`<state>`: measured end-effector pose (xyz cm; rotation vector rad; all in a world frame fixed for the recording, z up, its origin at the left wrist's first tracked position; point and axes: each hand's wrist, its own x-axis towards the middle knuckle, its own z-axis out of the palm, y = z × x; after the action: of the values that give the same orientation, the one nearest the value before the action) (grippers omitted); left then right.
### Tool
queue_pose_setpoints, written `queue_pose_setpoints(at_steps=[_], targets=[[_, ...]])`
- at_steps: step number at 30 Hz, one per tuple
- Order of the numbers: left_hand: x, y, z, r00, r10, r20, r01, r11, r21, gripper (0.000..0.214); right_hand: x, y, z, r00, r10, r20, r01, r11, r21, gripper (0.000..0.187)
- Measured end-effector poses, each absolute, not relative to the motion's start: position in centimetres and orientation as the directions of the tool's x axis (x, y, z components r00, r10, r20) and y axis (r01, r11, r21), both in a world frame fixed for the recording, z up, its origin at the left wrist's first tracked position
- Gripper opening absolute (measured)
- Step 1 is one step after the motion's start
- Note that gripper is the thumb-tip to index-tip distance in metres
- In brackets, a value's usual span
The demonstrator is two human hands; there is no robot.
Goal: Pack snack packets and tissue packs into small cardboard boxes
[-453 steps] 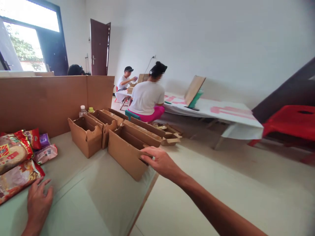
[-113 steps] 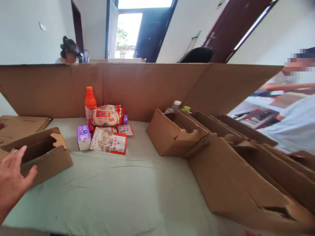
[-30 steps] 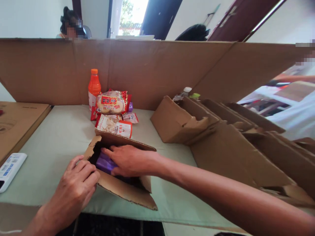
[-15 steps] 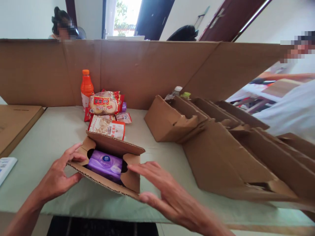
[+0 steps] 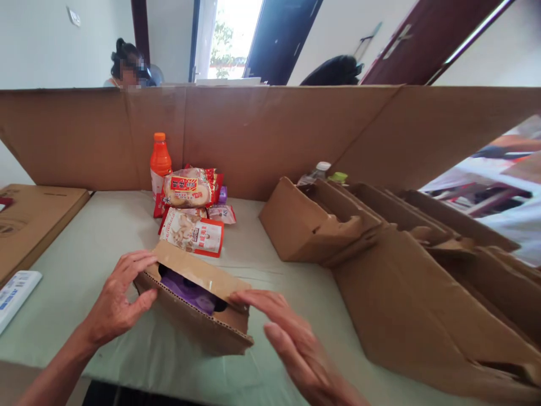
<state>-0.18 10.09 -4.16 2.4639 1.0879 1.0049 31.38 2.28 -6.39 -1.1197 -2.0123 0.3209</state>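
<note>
A small cardboard box point(image 5: 186, 327) stands tilted on the green cloth in front of me. Inside it lies a purple pack of tissues point(image 5: 190, 293), partly covered by the far flap, which is folded halfway over. My left hand point(image 5: 120, 299) grips the box's left end, fingers on the far flap and thumb at the near side. Against the right end of that flap press the stretched fingers of my right hand point(image 5: 287, 335), its thumb held apart from the box. Just behind is a white and orange snack bag point(image 5: 192, 231).
An orange-capped drink bottle point(image 5: 160, 160) and a red-and-clear bread packet point(image 5: 190, 189) stand by the cardboard partition point(image 5: 253, 129). Open cardboard bins point(image 5: 321, 225) fill the right side. A flat carton point(image 5: 46, 217) and a white device point(image 5: 19, 296) lie left. A person point(image 5: 127, 65) sits beyond.
The far flap has been folded down toward me over the purple pack, with my right hand's fingers on it. My left fingers moved onto the flap's edge. The whole view has shifted slightly.
</note>
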Motion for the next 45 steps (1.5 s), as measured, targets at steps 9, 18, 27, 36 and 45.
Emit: queue_pose_setpoints(at_steps=[9, 18, 27, 36, 45], targets=[[1.2, 12.0, -4.7, 0.307, 0.855, 0.419, 0.694, -0.502, 0.516, 0.046, 29.8, 2.6, -8.1, -0.170, 0.776, 0.607, 0.759, 0.496, -0.422, 0.052], [0.8, 14.1, -5.0, 0.562, 0.815, 0.141, 0.643, -0.538, 0.546, 0.044, 29.9, 2.6, -10.2, -0.174, 0.854, 0.490, 0.698, 0.458, -0.550, 0.053], [-2.2, 10.7, -4.0, 0.561, 0.815, 0.143, 0.633, -0.534, 0.561, 0.024, 33.3, 7.5, -9.3, -0.394, 0.872, 0.292, 0.467, 0.463, -0.753, 0.039], [-2.2, 5.5, -6.8, 0.623, 0.748, 0.229, 0.615, -0.649, 0.447, 0.095, 32.2, 10.3, -9.5, -0.423, 0.870, 0.255, 0.360, 0.419, -0.833, 0.036], [-2.7, 6.0, -7.9, 0.613, 0.717, 0.331, 0.535, -0.686, 0.494, 0.097, 30.4, 10.8, -12.3, -0.176, 0.967, 0.182, 0.206, 0.217, -0.954, 0.040]])
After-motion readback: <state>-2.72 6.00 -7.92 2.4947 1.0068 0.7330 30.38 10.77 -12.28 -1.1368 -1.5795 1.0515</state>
